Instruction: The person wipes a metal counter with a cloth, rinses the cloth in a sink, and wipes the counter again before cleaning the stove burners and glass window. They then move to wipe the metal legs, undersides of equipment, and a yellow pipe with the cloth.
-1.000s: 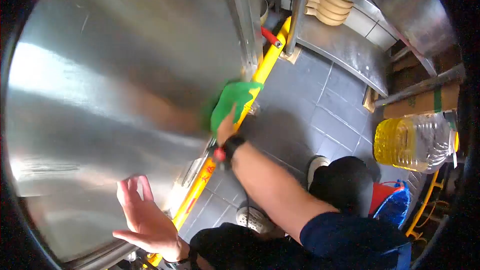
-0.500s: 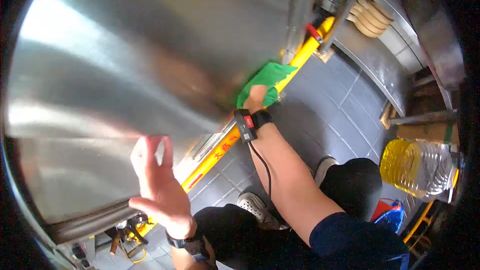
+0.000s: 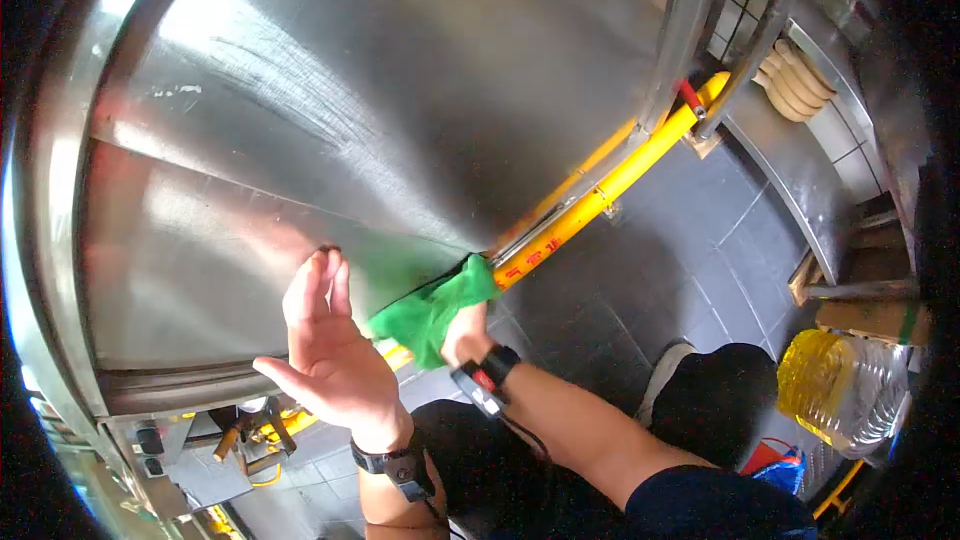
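My right hand (image 3: 466,334) is wrapped in part by a green cloth (image 3: 435,312) and presses it along the lower edge of a large stainless steel panel (image 3: 330,100). Beneath the cloth runs a yellow pipe (image 3: 560,245) with red lettering, close along that edge. To the left, my left hand (image 3: 335,355) is raised in front of the panel, palm partly turned up, thumb spread and fingers apart, holding nothing. Its fingertips overlap the panel in this view. Most fingers of my right hand are hidden by the cloth.
A red-handled valve (image 3: 690,98) sits on the pipe's far end. Right of the grey tiled floor (image 3: 650,240) stand a metal shelf (image 3: 775,165) with stacked pale ladle-like pieces (image 3: 795,80) and a big jug of yellow oil (image 3: 840,390). Tools (image 3: 250,435) lie under the panel.
My right hand has moved the green cloth down and left along the panel's lower edge and the pipe. My left hand stays raised and open; the camera view has shifted.
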